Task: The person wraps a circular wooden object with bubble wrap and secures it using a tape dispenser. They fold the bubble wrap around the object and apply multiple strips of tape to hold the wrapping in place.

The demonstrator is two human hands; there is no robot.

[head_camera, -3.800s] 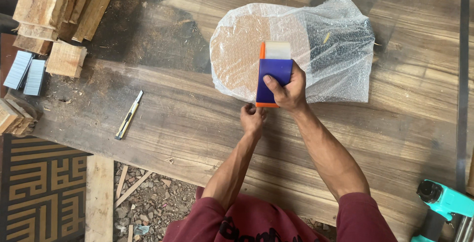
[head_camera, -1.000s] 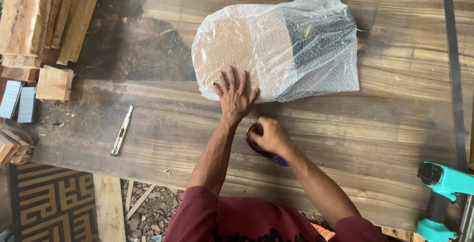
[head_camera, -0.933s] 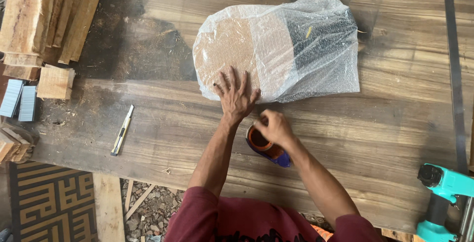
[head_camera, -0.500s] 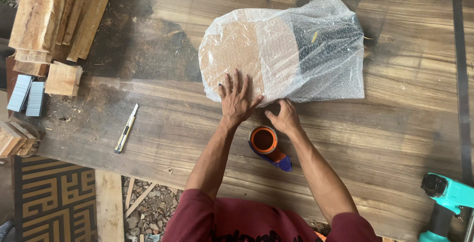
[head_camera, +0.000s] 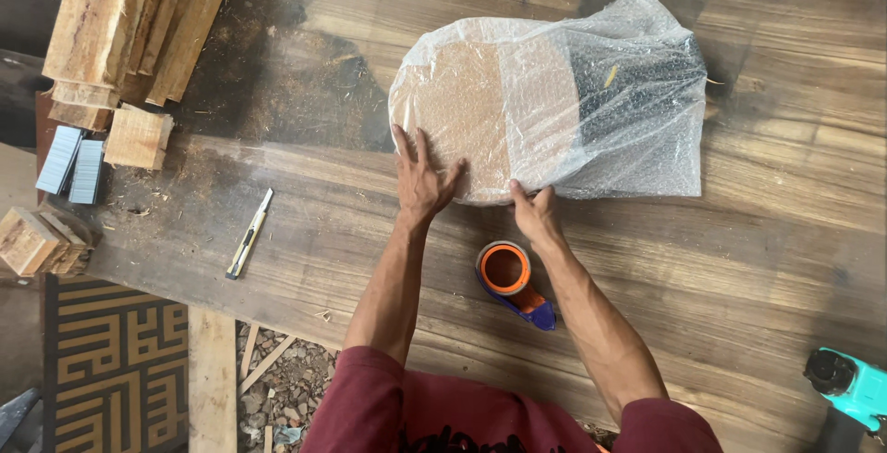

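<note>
Wooden plank table point(head_camera: 305, 231) in a workshop, with both hands pressing on a bubble-wrapped bundle point(head_camera: 554, 102).
The bundle lies toward the far edge, at mid-table. The left hand point(head_camera: 423, 176) rests flat on its near side, fingers spread; the right hand point(head_camera: 534, 213), fingers together, presses the near rim and grips nothing. Firm, even pressure along that rim would likely keep the wrap tight. An orange-and-blue tape dispenser point(head_camera: 513, 282) lies just beside the right wrist, crowding it. Well apart: a utility knife point(head_camera: 249, 233) to the left, stacked timber point(head_camera: 129, 28) at the far left corner, and a turquoise power tool point(head_camera: 850, 388) at the near right edge.
</note>
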